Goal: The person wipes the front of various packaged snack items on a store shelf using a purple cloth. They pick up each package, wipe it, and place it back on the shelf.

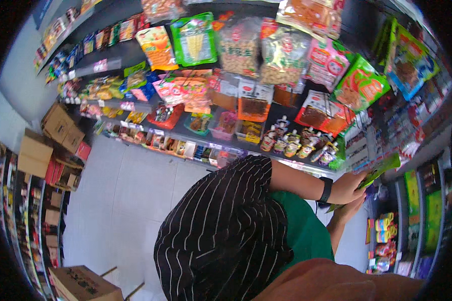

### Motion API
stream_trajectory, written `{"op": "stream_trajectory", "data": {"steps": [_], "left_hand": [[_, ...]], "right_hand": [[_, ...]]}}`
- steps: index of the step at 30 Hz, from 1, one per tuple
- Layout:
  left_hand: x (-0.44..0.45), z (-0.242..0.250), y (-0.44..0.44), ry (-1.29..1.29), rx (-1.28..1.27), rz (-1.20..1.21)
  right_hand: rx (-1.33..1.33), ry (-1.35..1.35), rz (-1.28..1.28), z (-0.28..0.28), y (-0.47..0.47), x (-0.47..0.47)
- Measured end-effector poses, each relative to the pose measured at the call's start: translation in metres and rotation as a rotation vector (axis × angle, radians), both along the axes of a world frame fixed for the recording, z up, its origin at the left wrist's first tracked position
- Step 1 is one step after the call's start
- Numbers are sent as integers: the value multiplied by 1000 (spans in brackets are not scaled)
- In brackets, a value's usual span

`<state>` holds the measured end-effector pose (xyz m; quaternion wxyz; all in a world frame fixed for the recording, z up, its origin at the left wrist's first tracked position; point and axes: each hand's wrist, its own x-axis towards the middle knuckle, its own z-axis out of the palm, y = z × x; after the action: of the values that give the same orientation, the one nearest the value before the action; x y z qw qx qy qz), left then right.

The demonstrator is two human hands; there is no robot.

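Observation:
My left hand [344,189], with a dark watch [326,189] at the wrist, grips a flat green packet [382,169], seen nearly edge-on. Just below it, my right hand [349,208] is also on the packet, with its palm partly hidden behind my left hand. The packet's upper end sticks out past my left fingers, and a small lower corner shows under the wrist. My left arm comes from a black striped sleeve [245,184], beside a green apron [305,222].
A snack shelf [226,141] runs along my left side. Hanging from it are a corn packet [194,39], peanut bags [239,49] and a green-red packet [361,84]. Spouted pouches [293,145] stand on its ledge. Cardboard boxes [35,152] and another box [84,284] sit near the tiled floor [135,180].

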<state>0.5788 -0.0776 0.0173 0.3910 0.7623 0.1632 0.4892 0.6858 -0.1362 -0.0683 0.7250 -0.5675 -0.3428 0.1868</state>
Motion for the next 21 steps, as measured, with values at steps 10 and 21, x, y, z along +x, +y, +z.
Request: {"op": "stream_trajectory", "data": {"steps": [10, 21], "left_hand": [[-68, -14, 69, 126, -446, -122], [-113, -32, 81, -189, -985, -737]], "right_hand": [[-367, -147, 286, 42, 13, -61], [-230, -1178, 278, 23, 60, -26]]}}
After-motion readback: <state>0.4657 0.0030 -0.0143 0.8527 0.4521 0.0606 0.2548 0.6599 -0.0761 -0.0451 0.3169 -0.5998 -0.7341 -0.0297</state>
